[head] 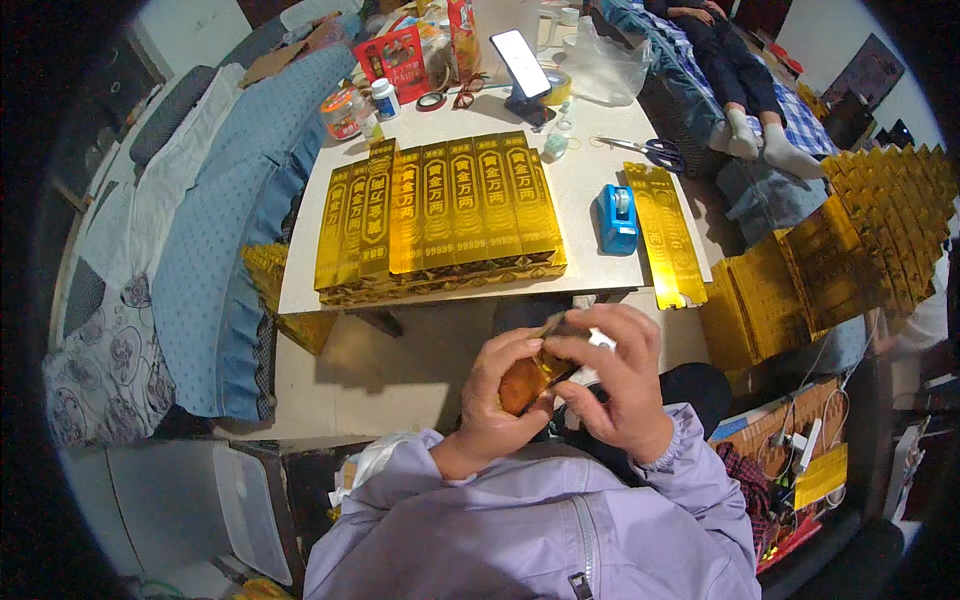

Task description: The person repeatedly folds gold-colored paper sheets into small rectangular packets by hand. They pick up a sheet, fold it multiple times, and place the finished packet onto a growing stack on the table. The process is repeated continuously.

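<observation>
Both hands meet over the lap, in front of the table's near edge. My left hand (499, 397) is closed around a folded gold foil paper piece (523, 385) whose end shines orange. My right hand (619, 375) has its fingers on the other end of that piece, with thumb and fingertips bent about it; its exact shape is partly hidden. Beyond them, rows of long gold foil paper boxes (450, 206) bearing writing lie stacked on the white table (600, 289). At their right are a blue tape dispenser (619, 219) and flat gold foil sheets (664, 236).
Scissors (645, 146), a phone on a stand (519, 64), a white bottle (385, 99) and a plastic jar (341, 114) stand or lie farther back. A large folded gold foil stack (810, 277) is at the right. Another person's legs (739, 82) rest on a sofa.
</observation>
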`<state>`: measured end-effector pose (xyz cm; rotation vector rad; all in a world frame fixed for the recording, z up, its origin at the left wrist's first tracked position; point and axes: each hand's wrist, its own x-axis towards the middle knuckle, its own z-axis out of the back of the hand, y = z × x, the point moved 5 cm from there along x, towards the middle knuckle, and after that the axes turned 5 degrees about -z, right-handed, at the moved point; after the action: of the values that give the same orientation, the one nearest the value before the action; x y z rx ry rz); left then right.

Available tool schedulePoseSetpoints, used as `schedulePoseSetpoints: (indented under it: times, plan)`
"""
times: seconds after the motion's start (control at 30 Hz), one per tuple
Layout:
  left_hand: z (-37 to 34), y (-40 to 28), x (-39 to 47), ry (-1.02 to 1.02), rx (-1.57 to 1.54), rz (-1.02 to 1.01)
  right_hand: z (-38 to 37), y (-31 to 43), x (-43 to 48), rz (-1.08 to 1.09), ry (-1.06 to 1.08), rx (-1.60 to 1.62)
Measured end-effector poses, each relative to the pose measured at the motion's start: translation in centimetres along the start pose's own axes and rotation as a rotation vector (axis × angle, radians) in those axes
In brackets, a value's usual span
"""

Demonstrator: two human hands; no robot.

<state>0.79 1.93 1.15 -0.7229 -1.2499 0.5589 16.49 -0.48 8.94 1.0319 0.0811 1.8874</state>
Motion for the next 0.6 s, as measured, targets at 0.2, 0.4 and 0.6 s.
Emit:
schedulePoseSetpoints:
  times: [0.2,0.4,0.6]
  plan:
    - [0.6,0.6,0.2,0.109,-0.472,0.230,-3.2,-2.9,-1.3,-0.446,0.137,0.759]
    - [1.5,0.6,0.6,0.053,-0.200,0.012,-4.6,-2.4,-1.6,-0.608,0.035,1.109]
    - [1.5,-0.6,0.9,0.007,-0.003,-0.168,-4.5,-2.7,-0.6,-0.529,0.151,0.856]
